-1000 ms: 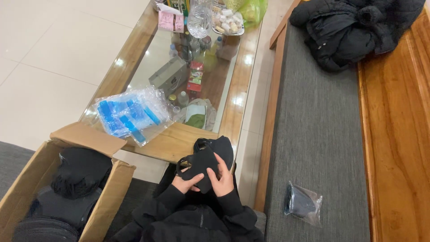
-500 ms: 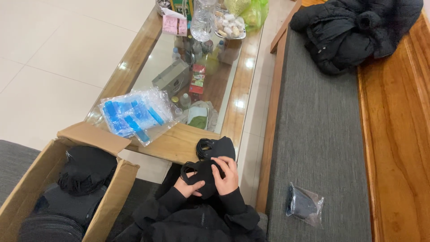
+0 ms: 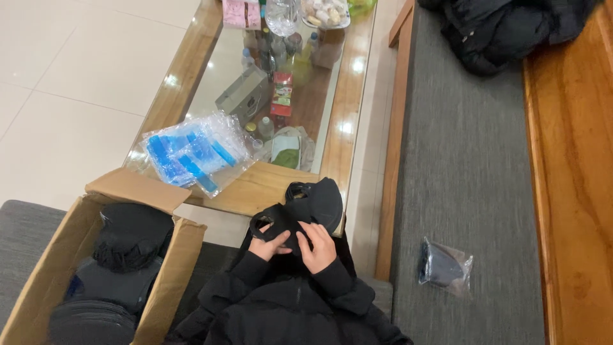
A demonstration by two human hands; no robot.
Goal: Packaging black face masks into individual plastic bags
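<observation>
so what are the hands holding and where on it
Both hands, left hand and right hand, hold a black cap by its near lower edge.

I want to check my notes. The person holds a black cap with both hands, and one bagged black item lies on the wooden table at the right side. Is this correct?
Not quite. The head view shows the bagged black item lying on the grey bench cushion, not on the wooden table. The rest stands: left hand and right hand both hold the black cap.

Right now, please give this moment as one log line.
hands: left and right both hold black cap | box beside: more caps | bench: bagged cap
</observation>
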